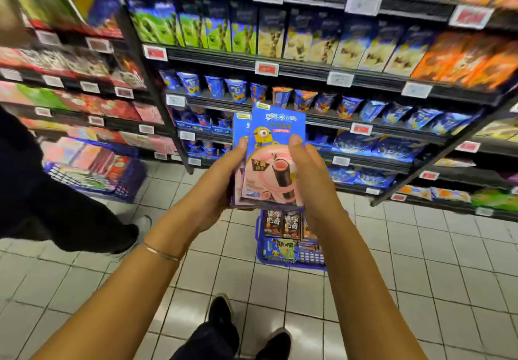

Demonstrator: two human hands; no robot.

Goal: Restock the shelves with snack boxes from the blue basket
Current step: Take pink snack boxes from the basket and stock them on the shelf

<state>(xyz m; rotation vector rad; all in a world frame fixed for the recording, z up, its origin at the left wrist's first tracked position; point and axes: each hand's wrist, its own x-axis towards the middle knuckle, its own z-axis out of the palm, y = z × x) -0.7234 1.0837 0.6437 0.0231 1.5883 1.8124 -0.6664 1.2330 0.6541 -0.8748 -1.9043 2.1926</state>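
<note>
At frame centre, the left hand (224, 174) and right hand (309, 174) grasp a stack of blue-and-pink cardboard snack boxes (270, 160) above the blue plastic basket (291, 258).

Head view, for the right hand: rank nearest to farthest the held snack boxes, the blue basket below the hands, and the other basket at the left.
1. Snack boxes: in the grip of the right hand, touching it.
2. Blue basket: lower down, just beneath that hand.
3. Second basket: far off to the left.
</note>
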